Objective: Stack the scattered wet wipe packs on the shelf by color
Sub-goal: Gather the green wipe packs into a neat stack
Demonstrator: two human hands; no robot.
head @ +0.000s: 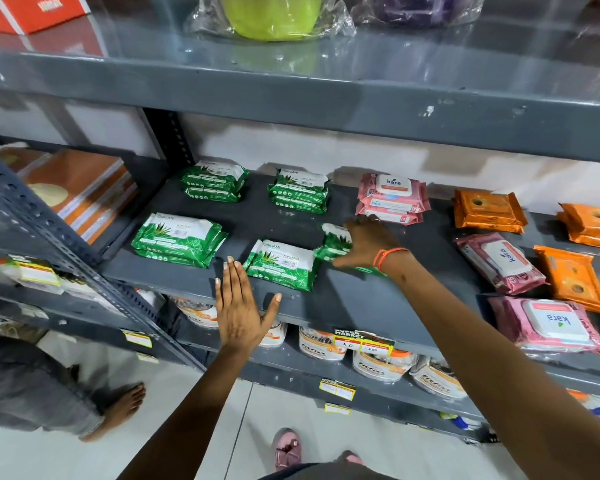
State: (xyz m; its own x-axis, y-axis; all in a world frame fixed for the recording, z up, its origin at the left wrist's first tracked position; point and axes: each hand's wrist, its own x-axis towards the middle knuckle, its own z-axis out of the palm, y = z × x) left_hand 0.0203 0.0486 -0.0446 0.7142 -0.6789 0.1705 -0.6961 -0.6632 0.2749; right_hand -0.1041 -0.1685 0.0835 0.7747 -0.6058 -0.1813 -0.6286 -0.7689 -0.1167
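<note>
Green wet wipe packs lie across the left half of a grey metal shelf (343, 303), where my right hand (368, 242) is closed over one tilted green pack (333, 242), thumb beneath its front edge and fingers curled across the top. My left hand (239, 310) hangs flat and empty at the shelf's front lip, fingers straight and close together, thumb held out to the side, touching no pack. An orange thread band (385, 256) circles my right wrist.

Just left of the gripped pack sits a short green stack (281, 265) near the front edge, and further left another green stack (179, 239). Two more green stacks stand at the back, one on the left (213, 180) and one beside it (300, 190). A pink stack (392, 199) rests at the back, just beyond my right fingertips. To the right, a single pink pack (499, 261) lies askew, and another pink pack (548, 323) sits at the front right corner. Orange packs are spread along the right side: a stack at the back (487, 211), one at the far edge (591, 225), and a loose one (574, 278) between the two pink packs.

Below the shelf, white pouches (378, 362) line the lower level behind yellow price tags (362, 344).
</note>
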